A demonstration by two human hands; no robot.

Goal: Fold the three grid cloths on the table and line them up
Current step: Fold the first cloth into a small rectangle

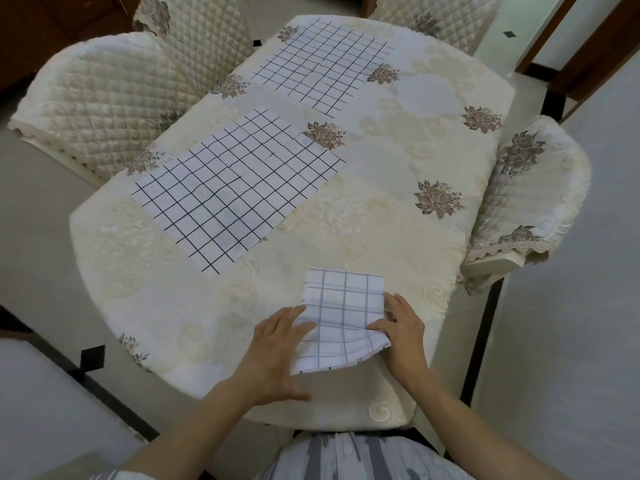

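Cream embroidered tablecloth (381, 209) covers the table. We count three cloths on it. The small folded white grid cloth (343, 317) lies at the near edge, its near part rumpled and lifted. Left hand (277, 344) rests on its left edge with fingers spread and nearly straight, gripping nothing. Right hand (403, 329) pinches its right edge, thumb on top, fingers behind. The middle white grid cloth (235, 188) lies flat and unfolded beyond, well apart. The far white grid cloth (322, 64) lies flat near the far edge. Quilted cream chair covers (104, 95) flank the table.
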